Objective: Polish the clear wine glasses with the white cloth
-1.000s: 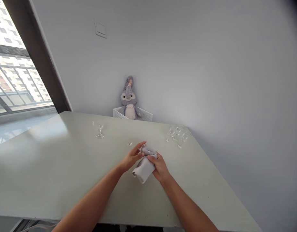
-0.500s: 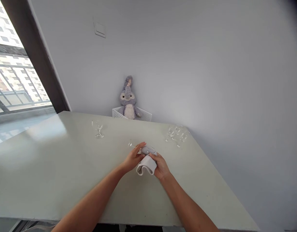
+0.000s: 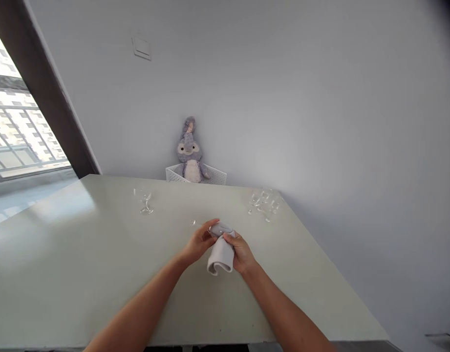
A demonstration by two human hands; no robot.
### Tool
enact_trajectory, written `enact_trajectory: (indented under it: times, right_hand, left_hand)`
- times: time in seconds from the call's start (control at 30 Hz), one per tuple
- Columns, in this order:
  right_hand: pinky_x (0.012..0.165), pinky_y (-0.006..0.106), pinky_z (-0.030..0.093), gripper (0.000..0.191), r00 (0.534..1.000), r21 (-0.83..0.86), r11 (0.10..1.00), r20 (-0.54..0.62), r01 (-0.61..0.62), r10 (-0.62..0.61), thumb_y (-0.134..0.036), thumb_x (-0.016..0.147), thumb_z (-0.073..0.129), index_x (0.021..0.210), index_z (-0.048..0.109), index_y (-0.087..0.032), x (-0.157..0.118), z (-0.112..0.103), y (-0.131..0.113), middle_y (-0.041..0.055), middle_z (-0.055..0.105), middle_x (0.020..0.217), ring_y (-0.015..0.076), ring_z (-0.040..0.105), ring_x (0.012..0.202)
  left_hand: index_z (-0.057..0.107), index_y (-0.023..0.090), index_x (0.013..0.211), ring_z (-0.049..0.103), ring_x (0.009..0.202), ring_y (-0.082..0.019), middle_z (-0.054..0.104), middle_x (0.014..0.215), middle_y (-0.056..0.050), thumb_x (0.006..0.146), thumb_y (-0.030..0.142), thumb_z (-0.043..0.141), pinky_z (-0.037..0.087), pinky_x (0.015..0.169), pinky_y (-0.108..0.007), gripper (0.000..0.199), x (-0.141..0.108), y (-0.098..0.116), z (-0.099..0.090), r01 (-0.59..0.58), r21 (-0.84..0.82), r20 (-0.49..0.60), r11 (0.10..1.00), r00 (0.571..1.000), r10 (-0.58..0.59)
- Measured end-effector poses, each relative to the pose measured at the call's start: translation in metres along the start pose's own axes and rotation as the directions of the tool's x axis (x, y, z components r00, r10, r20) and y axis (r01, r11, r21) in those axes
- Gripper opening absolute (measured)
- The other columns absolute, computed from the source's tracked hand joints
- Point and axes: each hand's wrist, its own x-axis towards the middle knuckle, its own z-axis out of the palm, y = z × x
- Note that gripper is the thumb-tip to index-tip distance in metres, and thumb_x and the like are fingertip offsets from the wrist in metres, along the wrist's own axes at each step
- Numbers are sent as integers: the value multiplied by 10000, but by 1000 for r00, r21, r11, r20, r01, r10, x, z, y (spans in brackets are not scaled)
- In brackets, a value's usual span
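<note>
Head view only: pale wall (image 3: 320, 98), light-green counter (image 3: 301, 293) below it. A stuffed toy (image 3: 192, 170) sits in a white basket (image 3: 218, 177) at the far edge, 11 o'clock from the hands.

Work's mid-counter. Left hand (image 3: 199, 242) is curled narrow around the bowl end of a stemmed glass (image 3: 222, 228); glass lies tilted, foot pointing to about 10 o'clock. Can't tell if the foot touches the counter. Right hand (image 3: 243, 252) grips the bowl's other side, thumb pinning a whitish cloth (image 3: 222, 254). Bowl looks grey, so probably cloth inside it too; not certain from here.

Changed in the last second: the cloth's loose end. It was splayed toward 7 o'clock, then bunched up short, now hangs longer toward 6 with the edge rolled. Grip hardly different, and both hands are still on the glass. Whole picture slid slightly left, which reads as head motion rather than things moving.

Meaning, my read: cloth's being worked against the bowl, this glass is mid-job, not set down.

Others: one upright glass (image 3: 146, 210) alone at 10 o'clock, a cluster of glasses (image 3: 264, 197) near 2, count unclear since they overlap. Neither group touched, both unchanged.
</note>
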Motion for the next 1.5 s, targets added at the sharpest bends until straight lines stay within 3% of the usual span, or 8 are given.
enact_trajectory:
  times: [0.23, 0.53, 0.73, 1.0, 1.13, 1.27, 1.37, 1.5]
  right_hand:
    - [567, 227, 379, 274, 990, -359, 923, 67, 139, -123, -256, 628, 690, 880, 634, -162, -8, 8, 5, -2, 601, 716, 118, 494, 616]
    - [594, 260, 424, 307, 997, 175, 982, -18, -67, 71, -287, 651, 686, 909, 596, -148, 7, -7, 2, 21, 603, 679, 132, 532, 589]
    - [543, 218, 372, 323, 990, -278, 950, 68, 141, -127, -279, 608, 722, 891, 629, -153, -2, 0, 9, 0, 599, 708, 111, 484, 589]
    - [557, 238, 404, 333, 999, 52, 998, -2, -34, 34, -334, 629, 702, 899, 605, -166, 4, -7, 3, 11, 600, 685, 116, 507, 552]
    - [567, 234, 391, 368, 993, -191, 979, 103, 77, -58, -353, 672, 668, 987, 591, -182, -2, 2, 6, 18, 606, 743, 118, 505, 590]
    - [540, 219, 351, 272, 971, -588, 777, 72, 226, -228, -379, 679, 637, 851, 630, -167, -1, -2, 11, -7, 568, 679, 119, 461, 601]
    - [502, 211, 324, 264, 960, -666, 715, 9, 214, -278, -405, 692, 604, 788, 621, -159, 5, -13, 7, -22, 521, 611, 107, 417, 558]
    - [484, 211, 319, 291, 964, -509, 844, -96, 167, -249, -418, 667, 627, 772, 604, -148, 11, -21, -2, -26, 503, 588, 96, 407, 523]
  left_hand:
    - [568, 119, 1069, 521, 539, -119, 556, 646, -23, 801, 535, 396, 449, 493, -244, 523, 7, -10, -10, 109, 84, -119, 991, 988, -99]
    - [465, 194, 1205, 567, 860, -169, 580, 1044, -91, 694, 353, 633, 475, 711, -266, 560, 6, -12, -3, 27, 47, -57, 999, 998, -25]
    - [583, 104, 1004, 518, 485, -118, 546, 550, -7, 797, 522, 411, 439, 462, -238, 497, 9, -15, -12, 130, 167, -163, 977, 981, -103]
    - [431, 188, 1218, 555, 836, -152, 591, 967, -67, 724, 385, 605, 464, 737, -273, 559, 6, -7, -5, 32, 41, -4, 999, 999, -31]
    - [506, 144, 1131, 562, 702, -146, 593, 763, -38, 765, 461, 518, 480, 661, -287, 484, 7, -10, -10, 55, 121, -93, 991, 995, -44]
    - [517, 136, 1137, 565, 596, -148, 601, 704, -42, 829, 521, 342, 464, 540, -269, 523, 8, -15, -12, 125, 229, -73, 965, 991, -111]
    - [494, 164, 1172, 576, 603, -159, 623, 696, -41, 856, 472, 308, 466, 582, -296, 480, 6, -12, -12, 86, 457, -95, 885, 994, -48]
    - [560, 223, 1098, 530, 964, -223, 625, 987, -88, 864, 338, 380, 361, 874, -401, 317, 4, -3, -16, -174, 853, 22, 491, 954, 299]
